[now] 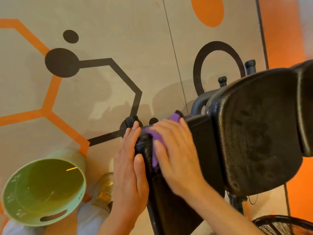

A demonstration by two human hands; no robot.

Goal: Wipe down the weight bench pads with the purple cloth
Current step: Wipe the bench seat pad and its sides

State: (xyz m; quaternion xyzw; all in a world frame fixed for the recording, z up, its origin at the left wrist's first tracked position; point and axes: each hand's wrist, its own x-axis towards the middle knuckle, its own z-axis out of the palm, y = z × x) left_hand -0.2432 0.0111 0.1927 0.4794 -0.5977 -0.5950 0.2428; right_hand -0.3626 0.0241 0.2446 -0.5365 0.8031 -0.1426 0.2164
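Fingers (171,133) of right hand (176,155) extended, lying flat over purple cloth (156,135), pressing it onto end of narrow black bench pad (201,150). Cloth bunched under palm; one corner sticks out beyond fingertips. Left hand (129,170) beside it, fingers straight, thumb against pad's left edge, bracing. Larger black seat pad (257,133) sits right of both hands. Green bucket (79,167) on patterned floor (105,31) at lower left, holding liquid. A shoe (105,189) shows near bucket.

Both forearms are bare, no sleeves showing; pale trousers (91,219) and what seems a tan shoe (104,190) below.
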